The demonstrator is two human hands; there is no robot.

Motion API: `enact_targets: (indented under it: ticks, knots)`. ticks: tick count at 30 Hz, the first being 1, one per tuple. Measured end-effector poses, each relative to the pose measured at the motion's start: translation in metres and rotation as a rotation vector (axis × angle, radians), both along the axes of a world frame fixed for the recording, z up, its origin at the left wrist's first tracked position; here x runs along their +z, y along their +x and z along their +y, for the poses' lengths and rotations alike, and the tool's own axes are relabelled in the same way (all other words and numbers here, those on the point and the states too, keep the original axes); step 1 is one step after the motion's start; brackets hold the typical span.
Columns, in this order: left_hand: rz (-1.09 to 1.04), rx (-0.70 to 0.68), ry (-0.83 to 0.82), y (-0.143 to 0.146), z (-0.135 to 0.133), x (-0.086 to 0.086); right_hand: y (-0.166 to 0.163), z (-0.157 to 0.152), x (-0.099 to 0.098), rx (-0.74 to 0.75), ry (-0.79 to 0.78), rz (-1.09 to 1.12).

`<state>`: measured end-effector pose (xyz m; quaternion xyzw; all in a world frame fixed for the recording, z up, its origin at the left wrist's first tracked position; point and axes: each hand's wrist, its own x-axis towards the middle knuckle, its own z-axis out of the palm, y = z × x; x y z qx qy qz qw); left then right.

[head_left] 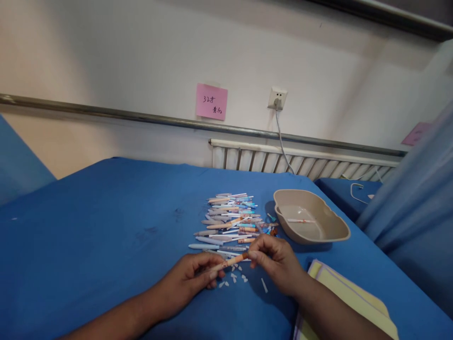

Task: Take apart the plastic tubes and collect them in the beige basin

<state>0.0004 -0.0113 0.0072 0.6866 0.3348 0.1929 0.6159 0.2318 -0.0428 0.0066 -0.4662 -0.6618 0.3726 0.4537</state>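
Note:
Between my two hands is an orange pen, tilted slightly up to the right. My left hand is closed around its left part. The fingertips of my right hand pinch its brown right end. Just beyond lies a long pile of pen parts, with grey, light blue and orange barrels and thin white refills. Several small white pieces are scattered below the pen, and a longer white piece lies near my right wrist. Small brown and teal parts sit at the pile's right edge.
A beige plastic basin stands right of the pile, with one pen inside. A folded yellow cloth lies under my right forearm. Blue sheeting covers the table. Behind are a radiator, a plugged socket and a pink note.

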Motion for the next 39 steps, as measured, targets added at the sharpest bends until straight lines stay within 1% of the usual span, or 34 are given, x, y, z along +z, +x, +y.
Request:
enact_targets:
  ticks: [6,9,13,17,20,22,24,26,29,33,35,39]
  knots:
    - [0.022,0.002,0.049,-0.001,0.001,-0.001,-0.004,0.001,-0.004,-0.029,-0.045,0.023]
    - [0.023,-0.002,0.059,-0.001,0.0,0.001,-0.005,0.001,-0.006,-0.06,-0.042,-0.024]
    - [0.013,0.018,0.027,0.0,0.0,0.001,-0.006,-0.002,-0.005,-0.075,0.027,-0.111]
    - [-0.014,0.054,-0.035,0.0,0.001,-0.002,-0.002,-0.002,-0.003,-0.004,0.054,-0.051]
    - [-0.027,0.087,-0.079,-0.001,0.004,-0.004,0.006,0.002,-0.003,-0.063,0.06,-0.032]
    - [-0.045,0.112,-0.101,-0.001,0.006,-0.007,0.014,0.007,-0.002,-0.143,0.049,-0.093]
    - [-0.065,0.137,-0.114,-0.002,0.009,-0.009,0.023,0.011,-0.002,-0.21,0.038,-0.214]
    - [-0.07,0.167,-0.124,-0.003,0.012,-0.011,0.031,0.014,-0.001,-0.228,0.027,-0.363]
    - [-0.057,0.208,-0.146,-0.002,0.014,-0.01,0.037,0.014,-0.001,-0.14,0.01,-0.543]
    - [-0.056,0.235,-0.163,0.0,0.012,-0.005,0.035,0.01,0.0,0.052,0.03,-0.654]
    - [-0.054,0.25,-0.173,0.001,0.011,-0.003,0.032,0.008,0.0,0.122,0.053,-0.705]
    - [-0.056,0.264,-0.189,0.002,0.01,-0.002,0.025,0.009,0.001,0.159,0.039,-0.831]
